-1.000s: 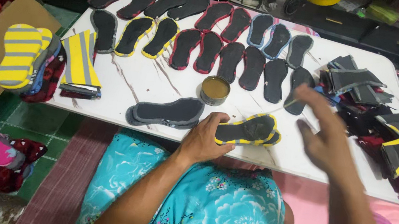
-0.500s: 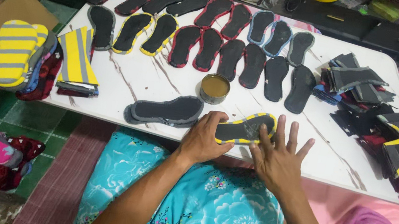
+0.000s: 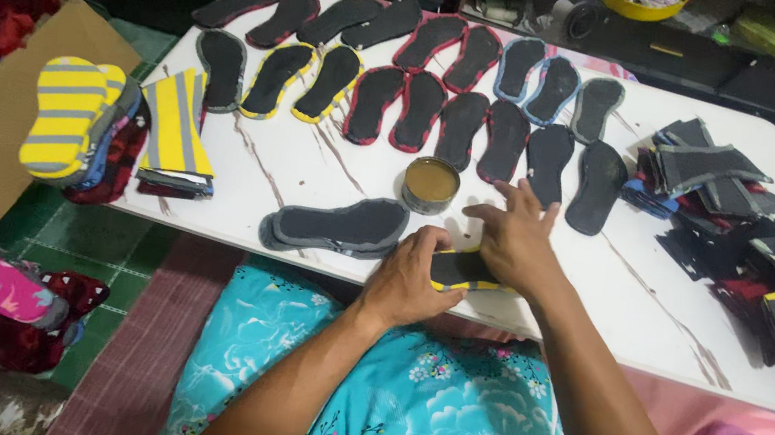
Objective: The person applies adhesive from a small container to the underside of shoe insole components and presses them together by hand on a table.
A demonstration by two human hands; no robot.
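Head view: left hand (image 3: 407,279), right hand (image 3: 513,240) press yellow-edged insole (image 3: 457,269) on table (image 3: 333,175).

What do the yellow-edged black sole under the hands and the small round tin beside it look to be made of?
The yellow-edged black sole, held by the left hand and pressed by the right hand, looks like matte foam or rubber: dull and flat. The small round tin looks metal, with a shiny rim around brownish contents, possibly glue.

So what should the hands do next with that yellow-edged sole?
Probably keep pressing it flat. The left hand grips the yellow-edged sole at the table edge while the right hand lies on top, beside the open tin.
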